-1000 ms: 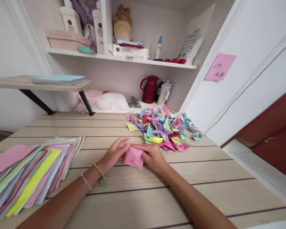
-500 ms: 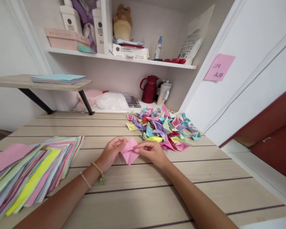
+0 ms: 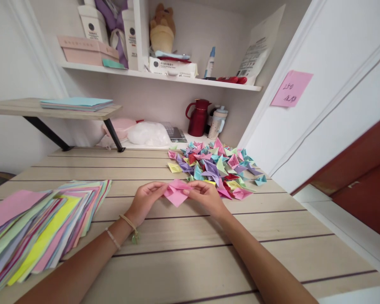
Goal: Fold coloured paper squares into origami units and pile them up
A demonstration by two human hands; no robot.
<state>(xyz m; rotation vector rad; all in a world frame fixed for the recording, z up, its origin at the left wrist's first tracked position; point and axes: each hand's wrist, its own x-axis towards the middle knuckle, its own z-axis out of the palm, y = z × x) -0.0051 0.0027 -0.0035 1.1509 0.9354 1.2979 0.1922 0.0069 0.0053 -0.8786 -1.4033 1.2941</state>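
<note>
A folded pink paper (image 3: 177, 196) is held between both hands above the middle of the table, one corner pointing toward me. My left hand (image 3: 147, 200) pinches its left corner between thumb and fingers. On the opposite corner, my right hand (image 3: 207, 197) is closed with the thumb on top. Just beyond the right hand lies a heap of small folded paper boats (image 3: 212, 166) in pink, purple, blue, green, yellow and red. To the left, a fanned stack of coloured paper sheets (image 3: 44, 228) rests on the table.
A raised wooden shelf (image 3: 6, 108) with black legs bears blue-topped paper sheets (image 3: 77, 102). At the back stand a red jug (image 3: 198, 118) and a pale cup (image 3: 218, 123), beside a white plastic bag (image 3: 148, 134). A pink note (image 3: 291, 88) hangs on the right wall.
The pink paper has moved slightly away from me and its folds look different. My right fingers have shifted to its right corner, and both hands now hold opposite sides.
</note>
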